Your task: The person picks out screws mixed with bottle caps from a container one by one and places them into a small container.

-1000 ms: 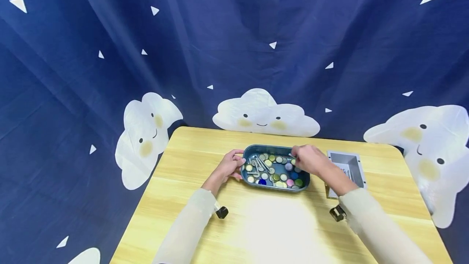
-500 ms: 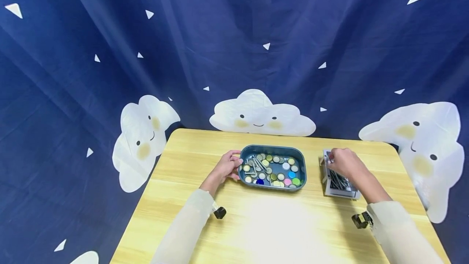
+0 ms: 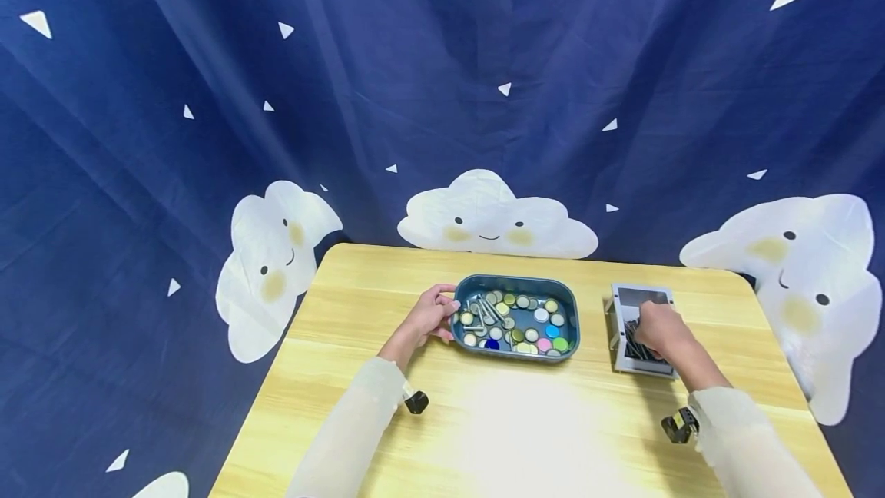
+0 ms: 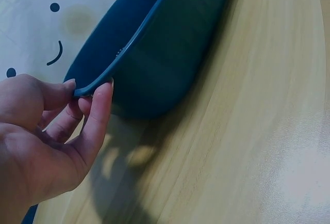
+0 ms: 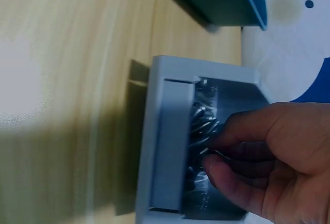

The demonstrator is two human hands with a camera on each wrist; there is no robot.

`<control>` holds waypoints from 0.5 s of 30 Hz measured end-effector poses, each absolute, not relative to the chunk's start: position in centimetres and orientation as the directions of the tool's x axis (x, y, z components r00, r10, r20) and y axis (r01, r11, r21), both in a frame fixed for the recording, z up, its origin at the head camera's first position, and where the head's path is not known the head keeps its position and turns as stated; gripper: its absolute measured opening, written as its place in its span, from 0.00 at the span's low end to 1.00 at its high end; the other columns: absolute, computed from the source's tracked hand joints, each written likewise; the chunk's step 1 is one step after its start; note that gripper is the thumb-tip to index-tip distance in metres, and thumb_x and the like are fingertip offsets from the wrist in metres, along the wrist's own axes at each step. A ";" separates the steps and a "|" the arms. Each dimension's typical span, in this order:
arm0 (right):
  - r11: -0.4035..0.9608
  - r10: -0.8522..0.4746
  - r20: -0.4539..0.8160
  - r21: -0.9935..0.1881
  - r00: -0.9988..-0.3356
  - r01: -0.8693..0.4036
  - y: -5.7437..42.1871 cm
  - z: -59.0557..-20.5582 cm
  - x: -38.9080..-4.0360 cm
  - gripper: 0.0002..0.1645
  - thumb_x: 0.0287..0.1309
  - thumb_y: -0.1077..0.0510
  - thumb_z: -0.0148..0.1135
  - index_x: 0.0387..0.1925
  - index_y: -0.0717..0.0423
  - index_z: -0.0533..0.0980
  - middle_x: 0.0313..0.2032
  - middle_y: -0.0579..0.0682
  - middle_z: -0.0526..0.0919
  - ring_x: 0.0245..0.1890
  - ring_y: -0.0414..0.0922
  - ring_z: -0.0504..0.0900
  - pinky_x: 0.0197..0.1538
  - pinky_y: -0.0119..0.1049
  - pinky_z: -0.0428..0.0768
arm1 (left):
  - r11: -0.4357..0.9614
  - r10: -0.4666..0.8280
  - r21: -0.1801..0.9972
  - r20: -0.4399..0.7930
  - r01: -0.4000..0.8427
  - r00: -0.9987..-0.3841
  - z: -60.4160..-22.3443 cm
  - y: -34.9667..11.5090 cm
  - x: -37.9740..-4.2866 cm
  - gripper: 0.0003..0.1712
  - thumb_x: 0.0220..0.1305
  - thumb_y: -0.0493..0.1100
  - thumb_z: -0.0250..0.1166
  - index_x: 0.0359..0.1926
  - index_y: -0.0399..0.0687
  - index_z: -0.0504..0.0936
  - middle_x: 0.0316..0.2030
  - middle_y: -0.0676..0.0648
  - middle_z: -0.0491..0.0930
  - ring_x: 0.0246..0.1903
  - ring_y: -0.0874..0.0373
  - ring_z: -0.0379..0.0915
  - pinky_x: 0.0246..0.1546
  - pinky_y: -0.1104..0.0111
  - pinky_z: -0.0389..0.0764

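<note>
My left hand [image 3: 432, 313] pinches the left end of a dark teal oval dish [image 3: 515, 357], thumb on the rim [image 4: 121, 56] and fingers outside. Inside the dish lie several round discs in silvery, gold and bright colours, and a few long metal screws [image 3: 492, 312] at its left. To the right, my right hand [image 3: 661, 329] reaches into a grey open-topped box [image 3: 643, 367]. In the right wrist view its thumb and forefinger [image 5: 258, 126] come together on a thin shiny screw [image 5: 221, 155], mostly hidden, just over a heap of dark metal screws [image 5: 203, 115].
A wooden table [image 3: 373, 275] carries both containers, the grey box a short way right of the dish. Behind the table's far edge hangs a dark blue curtain [image 3: 442, 98] with white clouds. A bright glare lies on the front of the tabletop.
My right hand has moved from the right end of the dish to the grey box, then down and slightly right into it. The left hand still holds the dish's end.
</note>
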State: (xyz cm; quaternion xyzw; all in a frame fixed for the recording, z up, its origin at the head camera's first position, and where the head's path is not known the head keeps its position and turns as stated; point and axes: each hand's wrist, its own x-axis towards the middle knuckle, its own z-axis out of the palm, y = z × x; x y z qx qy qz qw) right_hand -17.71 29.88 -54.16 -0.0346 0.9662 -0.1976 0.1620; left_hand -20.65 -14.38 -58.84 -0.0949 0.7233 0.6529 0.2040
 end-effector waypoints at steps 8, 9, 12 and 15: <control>0.949 -0.112 -0.208 -0.313 -0.972 -0.043 29.7 -52.9 -17.9 0.12 0.48 0.70 0.58 0.16 0.57 0.68 0.19 0.56 0.76 0.20 0.50 0.72 0.21 0.41 0.74 | 0.121 0.126 0.903 -0.426 -0.412 -0.896 -59.1 -14.3 -20.8 0.26 0.73 0.38 0.62 0.70 0.52 0.72 0.50 0.42 0.78 0.31 0.57 0.75 0.21 0.62 0.92; 0.951 -0.107 -0.177 -0.306 -0.978 -0.048 29.5 -52.5 -17.9 0.12 0.47 0.69 0.59 0.16 0.57 0.67 0.20 0.57 0.76 0.21 0.51 0.71 0.22 0.43 0.74 | 0.123 0.127 0.903 -0.425 -0.411 -0.896 -59.2 -14.4 -20.8 0.26 0.74 0.38 0.62 0.70 0.52 0.72 0.50 0.41 0.78 0.31 0.57 0.75 0.22 0.61 0.93; 0.950 -0.091 -0.092 -0.307 -0.992 -0.059 28.1 -51.2 -17.9 0.16 0.49 0.68 0.59 0.13 0.55 0.66 0.18 0.57 0.74 0.20 0.53 0.71 0.19 0.46 0.74 | 0.127 0.124 0.904 -0.423 -0.409 -0.897 -59.2 -14.4 -20.8 0.26 0.74 0.38 0.62 0.70 0.52 0.72 0.50 0.41 0.78 0.32 0.56 0.76 0.22 0.61 0.93; 0.947 -0.114 0.007 -0.300 -0.993 -0.111 25.9 -50.0 -17.9 0.19 0.49 0.69 0.56 0.10 0.52 0.64 0.14 0.54 0.70 0.17 0.51 0.69 0.16 0.44 0.71 | 0.129 0.124 0.905 -0.421 -0.406 -0.899 -59.2 -14.4 -20.7 0.26 0.74 0.38 0.62 0.70 0.52 0.72 0.50 0.42 0.78 0.32 0.56 0.76 0.21 0.61 0.92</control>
